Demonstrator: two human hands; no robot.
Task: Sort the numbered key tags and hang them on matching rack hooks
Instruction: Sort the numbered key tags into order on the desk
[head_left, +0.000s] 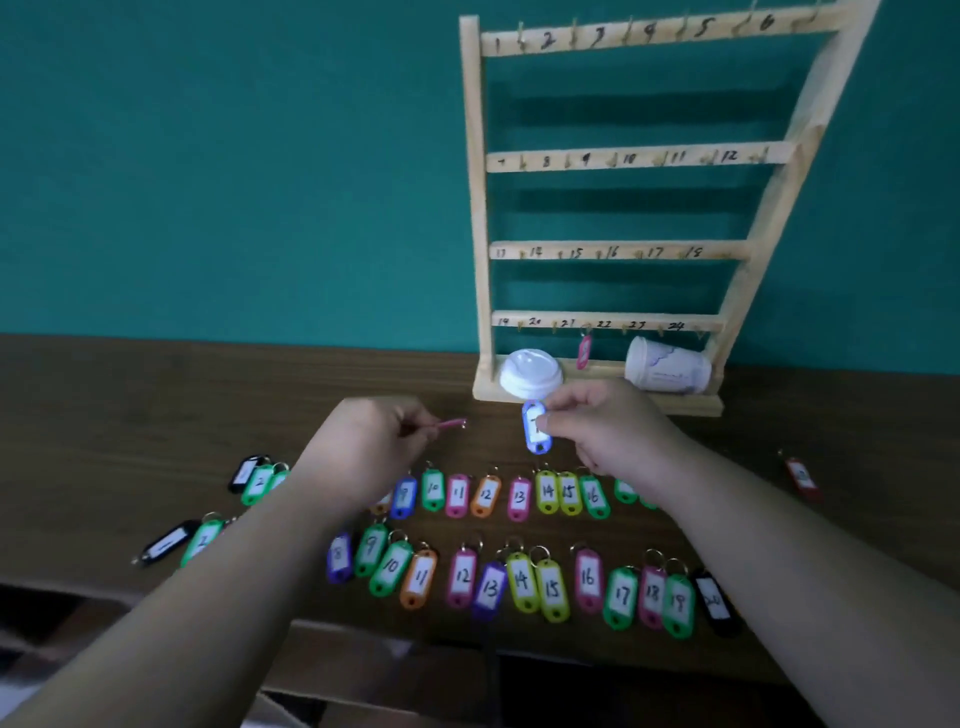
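Observation:
A wooden rack (618, 158) with numbered hooks in several rows stands against the teal wall. One pink tag (584, 352) hangs from its bottom row. My right hand (608, 428) pinches a blue key tag (535, 428) just in front of the rack's base. My left hand (371, 441) holds a pink key tag (451, 424) edge-on, its ring pointing right. Two rows of coloured numbered tags (519, 582) lie on the dark wooden table (104, 415) below my hands; my forearms hide some of them.
A white cup lid (530, 373) and a paper cup (667, 365) lying on its side rest on the rack's base. A red tag (802, 478) lies alone at the right. Black and green tags (249, 475) lie at the left. The table's front edge runs beneath my arms.

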